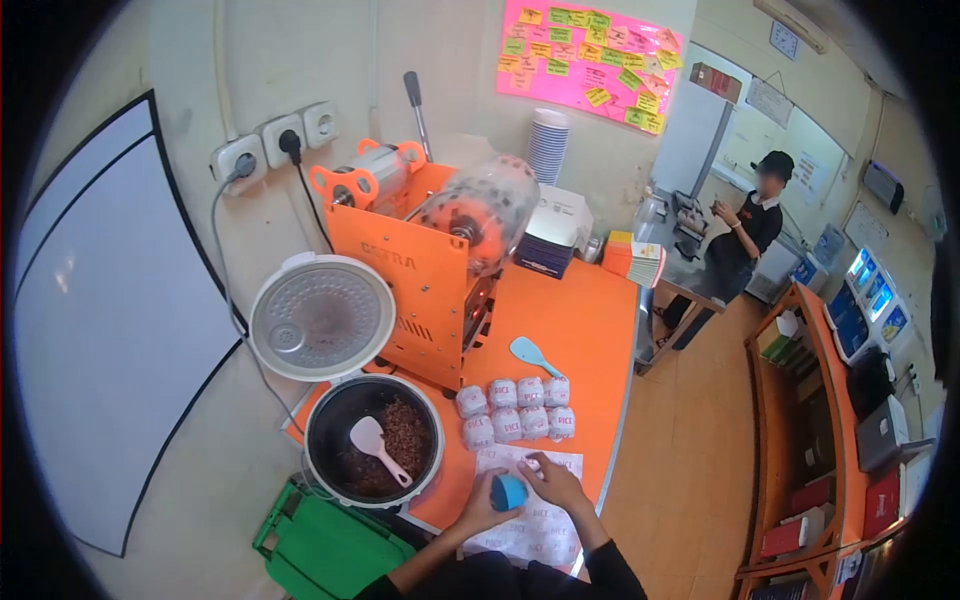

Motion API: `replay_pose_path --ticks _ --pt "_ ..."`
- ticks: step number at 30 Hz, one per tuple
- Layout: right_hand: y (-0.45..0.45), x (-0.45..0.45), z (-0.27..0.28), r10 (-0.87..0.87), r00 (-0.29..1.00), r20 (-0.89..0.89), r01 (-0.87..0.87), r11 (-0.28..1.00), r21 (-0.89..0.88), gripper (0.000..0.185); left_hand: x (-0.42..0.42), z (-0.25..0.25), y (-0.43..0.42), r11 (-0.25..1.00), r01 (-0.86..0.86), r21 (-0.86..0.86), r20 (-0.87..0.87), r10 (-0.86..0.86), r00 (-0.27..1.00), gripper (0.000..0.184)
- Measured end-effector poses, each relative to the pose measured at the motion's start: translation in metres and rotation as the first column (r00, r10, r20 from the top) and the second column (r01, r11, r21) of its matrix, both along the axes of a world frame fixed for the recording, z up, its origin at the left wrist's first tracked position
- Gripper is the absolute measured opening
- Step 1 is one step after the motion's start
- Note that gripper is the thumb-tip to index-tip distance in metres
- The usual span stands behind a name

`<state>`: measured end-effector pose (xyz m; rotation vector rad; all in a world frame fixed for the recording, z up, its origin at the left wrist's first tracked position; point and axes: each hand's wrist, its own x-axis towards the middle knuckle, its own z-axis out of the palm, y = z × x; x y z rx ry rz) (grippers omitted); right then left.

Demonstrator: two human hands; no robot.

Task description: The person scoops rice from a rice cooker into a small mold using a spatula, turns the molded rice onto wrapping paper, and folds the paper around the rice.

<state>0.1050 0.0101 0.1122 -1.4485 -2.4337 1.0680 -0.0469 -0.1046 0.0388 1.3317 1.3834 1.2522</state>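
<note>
My left hand (486, 510) is wrapped round a small blue cup-like mould (509, 492), held over sheets of white paper (540, 540) printed with "RICE". What is inside the mould I cannot make out. To its right, my right hand (556, 484) hovers over the paper with its fingers apart and nothing seen in them. Just beyond the paper stand two rows of white wrapped rice portions (506, 424). A light blue paddle (535, 356) lies behind them. On the left, a rice cooker (437, 455) holds dark reddish rice (404, 432) with a white rice paddle (371, 442) lying on it.
The cooker's lid (322, 318) stands raised. Behind it is an orange sealing machine (400, 290) on the orange table (590, 320). A green bin (325, 545) sits below left. Stacked cups (547, 148) and boxes are at the back. Another person (745, 225) stands by a metal table.
</note>
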Motion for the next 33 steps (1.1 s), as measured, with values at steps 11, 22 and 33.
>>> replay_pose_path --ticks 11,22,33 --pt "0.07 -0.146 -0.072 0.607 0.643 0.466 -0.738 0.331 0.588 0.052 -0.006 -0.013 -0.082 0.987 0.035 -0.159 -0.234 -0.072 0.969 0.085" --pt "0.087 -0.15 -0.09 0.585 0.751 0.305 -0.633 0.508 0.585 0.057 -0.038 -0.065 -0.119 0.997 -0.052 -0.059 -0.225 0.038 0.974 0.085" --pt "0.087 -0.15 -0.09 0.581 0.784 0.218 -0.572 0.542 0.616 0.058 -0.046 -0.078 -0.112 0.995 -0.04 0.093 -0.326 0.068 0.943 0.087"
